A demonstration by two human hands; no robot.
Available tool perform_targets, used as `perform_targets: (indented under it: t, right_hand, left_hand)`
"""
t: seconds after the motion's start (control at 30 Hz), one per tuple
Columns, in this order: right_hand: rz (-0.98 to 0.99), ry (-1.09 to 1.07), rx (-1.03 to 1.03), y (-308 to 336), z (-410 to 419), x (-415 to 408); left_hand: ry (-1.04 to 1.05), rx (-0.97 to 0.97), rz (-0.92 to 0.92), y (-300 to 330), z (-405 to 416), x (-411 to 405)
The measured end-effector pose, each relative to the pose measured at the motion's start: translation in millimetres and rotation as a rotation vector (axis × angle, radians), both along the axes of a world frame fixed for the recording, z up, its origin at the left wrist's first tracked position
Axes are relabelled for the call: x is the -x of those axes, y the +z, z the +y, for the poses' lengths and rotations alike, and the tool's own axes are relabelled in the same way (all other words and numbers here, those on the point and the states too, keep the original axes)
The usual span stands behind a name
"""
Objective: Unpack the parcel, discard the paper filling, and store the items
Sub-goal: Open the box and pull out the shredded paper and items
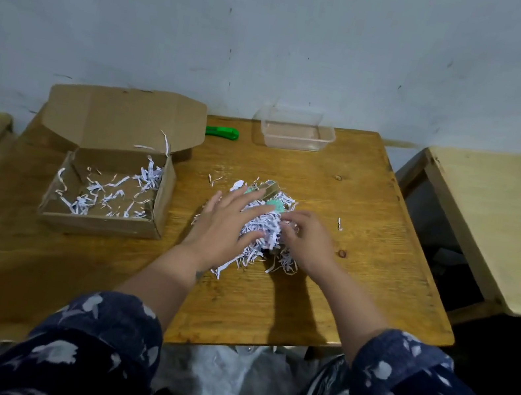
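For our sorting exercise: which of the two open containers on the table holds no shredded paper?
The clear plastic tub by the wall. The cardboard box has paper shreds inside.

Person seen from above, both forearms bare from the wrist to just past mid-forearm. Left sleeve (81, 336) and right sleeve (426, 393): dark navy fabric printed with scattered pale grey-white leaf or petal shapes, each cuff pushed back into a loose, bunched roll. Left hand (222, 225) and right hand (309, 239): no gloves, no rings or watch discernible. A small dark mark (199, 273) lies on the left wrist; its form cannot be made out.
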State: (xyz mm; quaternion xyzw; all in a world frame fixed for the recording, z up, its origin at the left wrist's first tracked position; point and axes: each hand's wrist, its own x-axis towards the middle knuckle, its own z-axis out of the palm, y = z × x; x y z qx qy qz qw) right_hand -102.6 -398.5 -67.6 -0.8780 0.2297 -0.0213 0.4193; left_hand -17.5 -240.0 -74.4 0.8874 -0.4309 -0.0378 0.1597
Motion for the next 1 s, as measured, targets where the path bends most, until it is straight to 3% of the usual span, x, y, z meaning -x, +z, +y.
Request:
perform_targets:
  t: [0.23, 0.43, 0.57, 0.73, 0.87, 1.0]
  right_hand:
    - [0.001, -0.009, 0.068, -8.6, 22.5, 2.4]
    - [-0.141, -0.228, 0.159, 8.3, 15.2, -0.9]
    - [0.069, -0.234, 0.233, 3.6, 19.5, -9.7]
    - [0.259, -0.264, 0.247, 1.2, 26.1, -12.3]
    - [0.292, -0.307, 0.270, 8.1, 24.6, -13.0]
    - [0.259, -0.440, 0.130, 19.1, 12.7, -14.7]
  left_hand:
    - [0.061, -0.052, -0.015, -11.2, 36.5, -6.4]
    - [0.053, 0.053, 0.033, -1.9, 36.3, -1.9]
    - [0.159, 0.084, 0.119, 0.7, 20.9, -2.1]
    - [0.220, -0.121, 0.190, -12.9, 14.9, 3.9]
    - [0.207, -0.125, 0.153, -16.5, 17.9, 6.3]
    - [0.191, -0.141, 0.141, -13.5, 16.6, 5.5]
